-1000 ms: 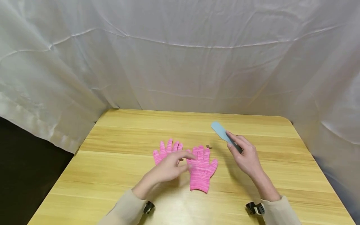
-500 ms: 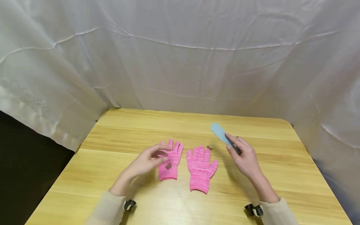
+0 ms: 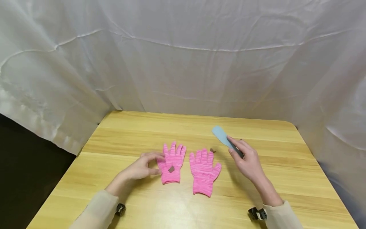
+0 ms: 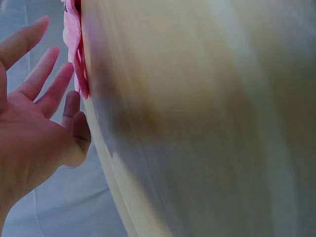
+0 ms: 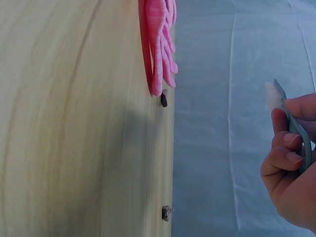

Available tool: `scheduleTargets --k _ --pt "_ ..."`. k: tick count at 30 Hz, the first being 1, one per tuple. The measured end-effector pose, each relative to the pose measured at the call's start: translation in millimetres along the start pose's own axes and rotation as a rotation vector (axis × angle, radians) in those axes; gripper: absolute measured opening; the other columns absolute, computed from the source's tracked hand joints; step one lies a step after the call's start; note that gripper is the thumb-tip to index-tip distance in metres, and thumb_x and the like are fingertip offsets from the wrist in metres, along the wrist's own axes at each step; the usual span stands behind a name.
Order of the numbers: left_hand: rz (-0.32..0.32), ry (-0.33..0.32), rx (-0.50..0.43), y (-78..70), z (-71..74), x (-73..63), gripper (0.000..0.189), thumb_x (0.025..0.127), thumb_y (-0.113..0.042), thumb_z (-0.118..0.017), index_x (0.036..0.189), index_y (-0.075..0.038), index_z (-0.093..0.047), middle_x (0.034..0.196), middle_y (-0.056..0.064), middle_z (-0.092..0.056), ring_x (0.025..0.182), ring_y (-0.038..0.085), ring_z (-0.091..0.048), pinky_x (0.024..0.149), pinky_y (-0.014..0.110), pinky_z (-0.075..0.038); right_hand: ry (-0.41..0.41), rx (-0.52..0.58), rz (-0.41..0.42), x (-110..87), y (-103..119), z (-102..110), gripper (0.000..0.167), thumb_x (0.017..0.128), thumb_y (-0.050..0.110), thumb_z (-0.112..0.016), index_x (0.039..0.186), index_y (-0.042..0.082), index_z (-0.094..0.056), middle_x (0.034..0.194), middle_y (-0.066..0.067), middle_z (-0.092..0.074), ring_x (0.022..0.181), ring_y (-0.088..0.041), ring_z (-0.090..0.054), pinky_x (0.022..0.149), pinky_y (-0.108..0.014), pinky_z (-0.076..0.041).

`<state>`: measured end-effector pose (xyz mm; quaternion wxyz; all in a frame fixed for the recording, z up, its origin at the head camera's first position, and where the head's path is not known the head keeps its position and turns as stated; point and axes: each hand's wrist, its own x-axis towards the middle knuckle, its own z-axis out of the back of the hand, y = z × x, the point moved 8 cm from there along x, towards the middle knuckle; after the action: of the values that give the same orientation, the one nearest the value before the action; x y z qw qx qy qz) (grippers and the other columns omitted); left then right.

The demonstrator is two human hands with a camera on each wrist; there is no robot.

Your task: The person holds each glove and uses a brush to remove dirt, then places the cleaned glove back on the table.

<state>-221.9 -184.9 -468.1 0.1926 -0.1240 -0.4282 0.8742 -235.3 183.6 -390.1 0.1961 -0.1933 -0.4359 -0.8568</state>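
Two pink knitted gloves lie flat side by side on the table, the left glove (image 3: pixel 174 159) and the right glove (image 3: pixel 203 173). A small brown scrap (image 3: pixel 171 169) rests on the left glove near its cuff. My left hand (image 3: pixel 144 167) is at that glove's left edge, fingers loosely bent and holding nothing; its fingers spread apart in the left wrist view. Above the table, my right hand (image 3: pixel 248 160) grips a small brush (image 3: pixel 220 135) by its dark handle. The brush's back is light blue, and white bristles (image 5: pixel 273 96) show in the right wrist view.
Another brown scrap (image 3: pixel 213 150) lies just beyond the right glove's fingertips. In the right wrist view a further small dark bit (image 5: pixel 166 213) sits near the table edge. Pale curtains (image 3: pixel 183 73) hang around the wooden table (image 3: pixel 137 127).
My left hand has moved left from over the gloves to the left glove's edge, uncovering that glove and the brown scrap on it. My right hand with the brush has barely shifted.
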Motion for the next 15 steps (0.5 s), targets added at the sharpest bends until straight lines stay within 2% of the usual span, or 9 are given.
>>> scheduleTargets --k 3,5,8,10,15 --pt "0.019 0.022 -0.016 1.0 -2.8 -0.7 0.048 0.086 -0.017 -0.082 0.131 -0.008 -0.068 0.155 0.013 -0.051 0.145 0.046 -0.034 0.118 0.075 -0.02 -0.013 0.006 -0.016 0.7 -2.4 2.3 0.044 0.097 0.001 -0.069 0.141 0.011 -0.066 0.112 -0.01 -0.071 0.077 -0.013 -0.051 0.061 -0.018 -0.04" --pt "0.013 0.041 -0.041 1.0 -5.1 0.1 0.048 0.087 -0.015 -0.081 0.131 -0.005 -0.067 0.154 0.015 -0.051 0.137 0.043 -0.044 0.118 0.065 -0.033 -0.027 0.011 -0.023 1.3 -5.2 5.5 0.044 0.097 0.0 -0.068 0.14 0.011 -0.066 0.111 -0.011 -0.071 0.078 -0.012 -0.051 0.061 -0.017 -0.04" --pt "-0.008 0.059 -0.064 0.2 -7.3 2.9 0.047 0.087 -0.01 -0.08 0.131 -0.001 -0.065 0.152 0.019 -0.052 0.121 0.035 -0.056 0.107 0.046 -0.049 -0.047 0.017 -0.034 1.9 -11.4 11.7 0.045 0.097 0.0 -0.069 0.14 0.01 -0.066 0.107 -0.01 -0.07 0.076 -0.011 -0.05 0.06 -0.016 -0.04" --pt "-0.008 0.058 -0.069 -0.8 -8.0 4.9 0.045 0.087 -0.009 -0.08 0.13 0.0 -0.066 0.148 0.018 -0.055 0.11 0.026 -0.057 0.096 0.036 -0.053 -0.053 0.015 -0.045 2.3 -16.8 15.7 0.045 0.098 0.001 -0.068 0.141 0.01 -0.066 0.103 -0.009 -0.069 0.073 -0.01 -0.048 0.059 -0.017 -0.039" --pt "0.0 0.048 -0.106 -3.9 -11.4 10.9 0.045 0.087 -0.009 -0.081 0.129 -0.001 -0.067 0.138 0.016 -0.062 0.111 0.028 -0.061 0.098 0.04 -0.055 -0.073 -0.005 -0.078 3.1 -27.2 24.3 0.045 0.099 0.003 -0.068 0.142 0.011 -0.065 0.103 -0.008 -0.068 0.07 -0.01 -0.045 0.057 -0.018 -0.037"
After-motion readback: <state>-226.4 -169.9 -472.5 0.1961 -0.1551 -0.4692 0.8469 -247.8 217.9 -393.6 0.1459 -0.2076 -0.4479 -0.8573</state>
